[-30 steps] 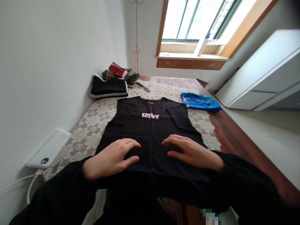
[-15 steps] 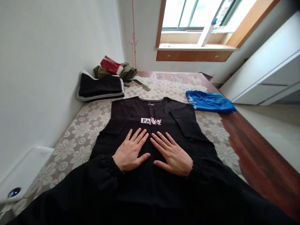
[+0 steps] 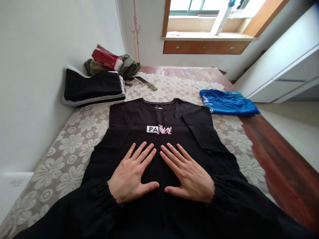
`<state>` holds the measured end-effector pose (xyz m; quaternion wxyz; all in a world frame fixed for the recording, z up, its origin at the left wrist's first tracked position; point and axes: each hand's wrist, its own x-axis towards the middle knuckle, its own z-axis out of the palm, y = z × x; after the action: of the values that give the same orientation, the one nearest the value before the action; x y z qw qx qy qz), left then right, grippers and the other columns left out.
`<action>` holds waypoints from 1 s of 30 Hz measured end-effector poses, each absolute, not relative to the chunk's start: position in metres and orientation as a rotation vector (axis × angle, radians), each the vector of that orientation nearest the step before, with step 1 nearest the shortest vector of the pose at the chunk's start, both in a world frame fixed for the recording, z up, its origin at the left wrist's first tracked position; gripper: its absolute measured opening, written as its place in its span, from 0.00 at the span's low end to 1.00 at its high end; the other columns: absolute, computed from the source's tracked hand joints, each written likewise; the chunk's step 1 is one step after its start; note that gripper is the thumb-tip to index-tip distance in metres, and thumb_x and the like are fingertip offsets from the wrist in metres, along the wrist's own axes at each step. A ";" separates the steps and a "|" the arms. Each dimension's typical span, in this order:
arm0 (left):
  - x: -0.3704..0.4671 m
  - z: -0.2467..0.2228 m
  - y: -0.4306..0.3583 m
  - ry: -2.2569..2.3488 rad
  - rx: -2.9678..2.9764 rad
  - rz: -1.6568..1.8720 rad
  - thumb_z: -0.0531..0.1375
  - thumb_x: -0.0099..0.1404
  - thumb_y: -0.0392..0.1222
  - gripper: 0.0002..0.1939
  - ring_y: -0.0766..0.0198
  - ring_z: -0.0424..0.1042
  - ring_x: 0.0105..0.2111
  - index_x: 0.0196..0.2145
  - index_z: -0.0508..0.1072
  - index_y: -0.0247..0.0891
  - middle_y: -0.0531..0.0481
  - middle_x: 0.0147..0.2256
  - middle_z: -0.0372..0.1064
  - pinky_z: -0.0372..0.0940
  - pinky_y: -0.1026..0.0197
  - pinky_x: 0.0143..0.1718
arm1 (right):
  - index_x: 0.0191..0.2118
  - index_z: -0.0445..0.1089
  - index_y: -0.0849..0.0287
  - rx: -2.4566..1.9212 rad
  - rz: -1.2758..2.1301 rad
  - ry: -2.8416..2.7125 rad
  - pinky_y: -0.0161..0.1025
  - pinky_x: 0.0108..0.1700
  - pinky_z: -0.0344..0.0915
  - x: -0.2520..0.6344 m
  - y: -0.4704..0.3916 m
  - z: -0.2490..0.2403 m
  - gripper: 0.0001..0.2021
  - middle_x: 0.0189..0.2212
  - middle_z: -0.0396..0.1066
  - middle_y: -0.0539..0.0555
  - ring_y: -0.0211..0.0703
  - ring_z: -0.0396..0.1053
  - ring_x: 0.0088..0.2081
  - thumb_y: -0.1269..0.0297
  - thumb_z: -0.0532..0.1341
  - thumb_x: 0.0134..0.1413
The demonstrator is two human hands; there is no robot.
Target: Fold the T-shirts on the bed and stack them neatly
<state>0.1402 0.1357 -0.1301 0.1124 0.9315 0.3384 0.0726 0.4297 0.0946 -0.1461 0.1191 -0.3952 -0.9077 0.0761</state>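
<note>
Black T-shirt (image 3: 159,132) lies face up, sleeves folded in; I press my left hand (image 3: 131,176) and right hand (image 3: 188,176) flat, fingers spread, holding it smooth on the floral bedcover (image 3: 74,156).

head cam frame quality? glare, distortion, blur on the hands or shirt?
Head view: window blown out to near white, daylight from the far end, soft shadows only. Strong wide-angle stretch: wall and white cabinet lean outward. Left hand and right hand, flat on the black T-shirt, are sharp; its chest print is readable. Black sleeves merge with the shirt at the bottom.
</note>
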 end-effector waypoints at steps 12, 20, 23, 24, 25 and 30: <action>0.142 -0.123 0.135 1.023 2.715 0.043 0.55 0.76 0.76 0.53 0.42 0.44 0.82 0.83 0.45 0.45 0.48 0.82 0.42 0.48 0.29 0.81 | 0.85 0.50 0.56 -0.769 0.749 -2.776 0.58 0.84 0.33 0.439 0.100 -0.138 0.49 0.82 0.45 0.58 0.60 0.38 0.83 0.33 0.64 0.73; 0.142 -0.120 0.134 1.064 2.677 -0.034 0.54 0.75 0.78 0.52 0.40 0.44 0.82 0.83 0.44 0.49 0.52 0.82 0.38 0.47 0.23 0.80 | 0.86 0.42 0.42 -1.022 0.722 -2.739 0.71 0.81 0.28 0.429 0.086 -0.133 0.49 0.83 0.34 0.54 0.67 0.34 0.83 0.31 0.64 0.73; 0.141 -0.121 0.135 1.048 2.703 -0.021 0.53 0.76 0.77 0.51 0.40 0.45 0.82 0.83 0.44 0.49 0.52 0.81 0.38 0.48 0.24 0.80 | 0.86 0.41 0.41 -1.018 0.729 -2.751 0.71 0.81 0.27 0.429 0.086 -0.134 0.48 0.83 0.35 0.53 0.66 0.34 0.83 0.30 0.61 0.74; 0.141 -0.121 0.135 1.046 2.709 -0.016 0.52 0.77 0.77 0.50 0.40 0.45 0.82 0.83 0.44 0.49 0.52 0.81 0.38 0.48 0.24 0.80 | 0.86 0.41 0.42 -1.016 0.735 -2.753 0.71 0.81 0.27 0.430 0.087 -0.134 0.47 0.83 0.35 0.53 0.65 0.35 0.83 0.30 0.60 0.75; 0.141 -0.121 0.135 1.044 2.713 -0.013 0.51 0.77 0.77 0.50 0.40 0.45 0.82 0.83 0.43 0.49 0.52 0.81 0.38 0.49 0.24 0.80 | 0.86 0.42 0.43 -1.018 0.738 -2.754 0.70 0.81 0.28 0.431 0.088 -0.134 0.47 0.83 0.36 0.53 0.65 0.35 0.83 0.31 0.60 0.75; 0.140 -0.121 0.137 1.036 2.708 -0.031 0.50 0.78 0.76 0.49 0.40 0.44 0.82 0.83 0.43 0.48 0.52 0.81 0.37 0.49 0.23 0.79 | 0.86 0.41 0.45 -1.078 0.706 -2.740 0.69 0.82 0.31 0.431 0.087 -0.135 0.45 0.83 0.37 0.52 0.62 0.37 0.83 0.33 0.58 0.78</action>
<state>0.1402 0.1371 -0.1214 0.1207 0.9271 0.3548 -0.0106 0.4306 0.0874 -0.1353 0.0567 -0.3553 -0.9035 0.2329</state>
